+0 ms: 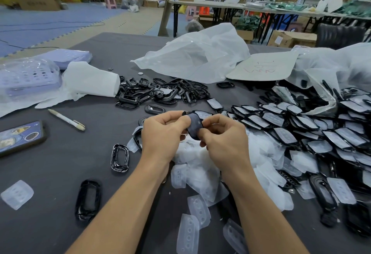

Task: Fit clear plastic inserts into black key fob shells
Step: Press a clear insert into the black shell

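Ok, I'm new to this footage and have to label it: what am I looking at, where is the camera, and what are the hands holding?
There is no machine here: a person works with bare hands. The one picture comes from a wide-angle camera worn on the person's head, looking forward and down. The left hand and right hand together pinch one black key fob shell, which seems to have a clear insert in it. On the dark table lie a heap of empty shells, loose clear inserts below the hands, and at the right many shells with inserts fitted. A pen and a phone lie at the left.
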`<state>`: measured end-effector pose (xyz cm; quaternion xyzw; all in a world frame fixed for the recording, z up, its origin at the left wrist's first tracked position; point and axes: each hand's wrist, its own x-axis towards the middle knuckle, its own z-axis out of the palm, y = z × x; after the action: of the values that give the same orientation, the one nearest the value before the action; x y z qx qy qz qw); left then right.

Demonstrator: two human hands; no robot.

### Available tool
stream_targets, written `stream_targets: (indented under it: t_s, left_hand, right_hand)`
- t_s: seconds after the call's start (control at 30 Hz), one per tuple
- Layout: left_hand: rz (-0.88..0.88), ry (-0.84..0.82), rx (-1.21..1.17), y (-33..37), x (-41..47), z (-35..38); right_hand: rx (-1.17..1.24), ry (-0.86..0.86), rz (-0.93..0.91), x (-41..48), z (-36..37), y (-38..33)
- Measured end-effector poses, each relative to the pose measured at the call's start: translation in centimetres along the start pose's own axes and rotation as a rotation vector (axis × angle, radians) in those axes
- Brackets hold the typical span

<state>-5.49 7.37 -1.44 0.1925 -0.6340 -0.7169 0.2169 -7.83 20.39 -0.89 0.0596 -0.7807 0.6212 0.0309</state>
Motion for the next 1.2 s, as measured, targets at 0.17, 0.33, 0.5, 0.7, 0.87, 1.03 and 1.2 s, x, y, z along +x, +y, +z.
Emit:
stream_targets:
  t_s: [0.17,0.33,0.5,0.7,0.87,1.03,1.2]
  left_hand:
    - [-0.025,0.041,-0.004,0.20,0.05,0.04]
    - [-0.039,0.059,-0.040,0.15,-0.08,0.25]
    - [0.002,-0.049,0.055,0.16,-0.24,0.07]
    - [0.046,-0.116,0.264,0.43,0.02,-0.56]
    - [-0.084,-0.097,0.044,0.33,-0.28,-0.23]
    - [-0.069,-0.150,0.056,0.43,-0.33,-0.25]
    - [-0.036,-0.085,0.051,0.45,-0.27,-0.20]
  right_hand:
    - [0.060,-0.030,0.008,0.02,-0.12,-0.14]
    - [0.117,-0.044,0.013,-0.05,-0.19,-0.28]
    - [0.128,0.002,0.009,0.29,-0.38,0.02]
    - [0.190,0.077,-0.002,0.49,-0.55,0.22]
    - [0.282,0.050,0.004,0.36,-0.50,-0.09]
    - [0.282,0.071,0.002,0.50,-0.63,0.00]
    - [0.170,0.192,-0.022,0.38,-0.69,0.15]
